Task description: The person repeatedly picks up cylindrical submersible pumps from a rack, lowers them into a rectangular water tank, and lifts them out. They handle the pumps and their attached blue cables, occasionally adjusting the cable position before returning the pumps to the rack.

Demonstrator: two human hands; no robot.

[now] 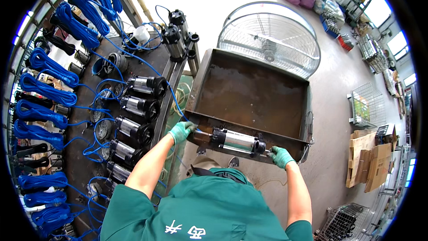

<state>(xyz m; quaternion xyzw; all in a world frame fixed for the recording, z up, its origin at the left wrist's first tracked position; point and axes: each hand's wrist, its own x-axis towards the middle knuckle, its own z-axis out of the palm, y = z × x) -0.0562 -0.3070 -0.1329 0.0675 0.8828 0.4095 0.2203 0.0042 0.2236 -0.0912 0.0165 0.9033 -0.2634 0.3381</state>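
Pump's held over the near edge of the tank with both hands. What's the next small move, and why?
Probably ease the pump forward and down into the rusty tank. The left hand grips its cable end and the right hand its other end, holding it level along the near rim, and the tank looks unobstructed.

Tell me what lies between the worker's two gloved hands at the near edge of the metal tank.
In the head view, a silver and black pump lies on its side along the rusty tank's near rim, between the left hand and the right hand; each hand grips one end.
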